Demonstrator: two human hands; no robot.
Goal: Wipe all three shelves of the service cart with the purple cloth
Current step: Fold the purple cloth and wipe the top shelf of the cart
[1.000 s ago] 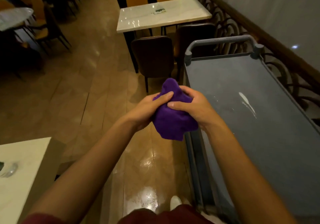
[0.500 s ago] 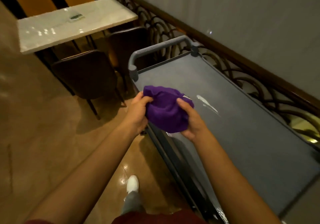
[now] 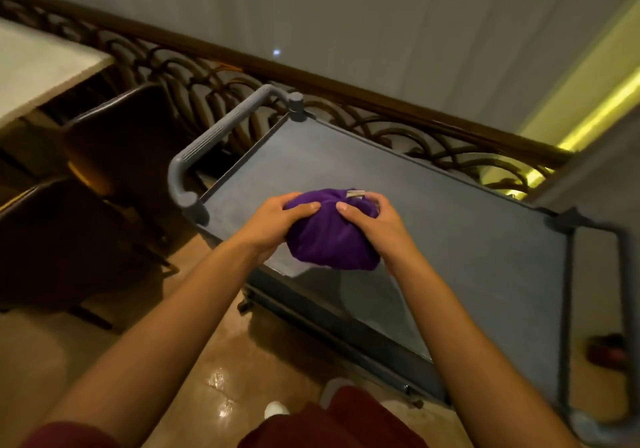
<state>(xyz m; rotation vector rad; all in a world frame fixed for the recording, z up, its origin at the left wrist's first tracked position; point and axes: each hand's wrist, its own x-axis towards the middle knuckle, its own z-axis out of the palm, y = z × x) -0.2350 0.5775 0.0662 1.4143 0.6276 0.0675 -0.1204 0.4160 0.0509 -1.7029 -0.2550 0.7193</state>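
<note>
The purple cloth (image 3: 329, 236) is bunched into a ball, held above the near left part of the grey service cart's top shelf (image 3: 450, 226). My left hand (image 3: 273, 219) grips the cloth's left side and my right hand (image 3: 374, 222) grips its right side, thumbs on top. A small white tag shows at the cloth's upper edge. The cart has a grey push handle at its left end (image 3: 211, 139) and another at its right end (image 3: 623, 274). Below the top shelf only a sliver of the cart's near side shows; the lower shelves are hidden.
An ornate metal railing (image 3: 346, 118) and a pale wall run behind the cart. Two dark chairs (image 3: 114, 136) and a white table (image 3: 38, 63) stand at the left. The shiny tiled floor (image 3: 207, 361) lies in front of the cart, with my white shoe (image 3: 275, 409) on it.
The view has swung right and I have come closer to the cart. Both hands have carried the cloth from beside the cart's edge to over its top shelf, bunching it tighter.
</note>
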